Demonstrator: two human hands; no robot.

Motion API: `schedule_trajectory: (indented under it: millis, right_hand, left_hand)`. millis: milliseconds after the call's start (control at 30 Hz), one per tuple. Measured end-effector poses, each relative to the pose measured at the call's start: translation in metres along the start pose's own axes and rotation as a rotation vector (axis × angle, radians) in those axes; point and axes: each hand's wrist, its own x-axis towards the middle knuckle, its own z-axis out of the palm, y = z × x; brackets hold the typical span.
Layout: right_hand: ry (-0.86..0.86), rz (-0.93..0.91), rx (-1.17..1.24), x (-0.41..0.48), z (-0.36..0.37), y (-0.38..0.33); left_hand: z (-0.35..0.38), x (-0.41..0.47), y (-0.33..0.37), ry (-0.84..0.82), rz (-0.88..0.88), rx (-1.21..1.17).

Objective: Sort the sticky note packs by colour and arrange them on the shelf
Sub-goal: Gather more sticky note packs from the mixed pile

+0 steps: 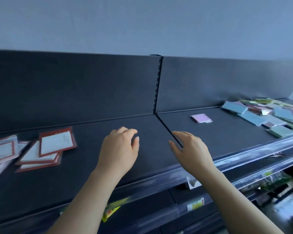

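- Hands come nearest: the left hand (118, 149) and the right hand (191, 149) hover side by side above the middle of the shelf (66, 183). Their fingers are loose and a little curled, and neither holds anything.
- Under the forearms, blurred goods on the lower shelves (267, 181) look to be no part of the job.
- At the shelf's left end lies an overlapping heap of red-bordered white packs (46, 149). The blur makes it hard to say whether these are sticky notes or labels.
- Right of the shelf's joint, a single pink pack (201, 118) lies flat by itself, well apart from everything else. It is probably the start of a colour group.
- Farther right, the mixed pile (267, 114) of blue, green and dark red packs lies jumbled, the packs tilted over one another.
- Judged from this, sorting has barely begun: nearly the whole pile is left to split by colour and line up.
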Motion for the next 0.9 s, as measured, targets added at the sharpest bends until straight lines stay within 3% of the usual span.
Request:
schedule_trajectory:
  millis: [500, 900]
  right_hand:
    - [0.061, 0.203, 0.019, 0.066, -0.022, 0.118]
    - [0.038, 0.229, 0.01, 0.149, -0.038, 0.244]
  left_hand:
    - [0.1, 0.101, 0.088, -0.197, 0.139, -0.019]
    - [0.2, 0.177, 0.157, -0.38, 0.112, 0.102]
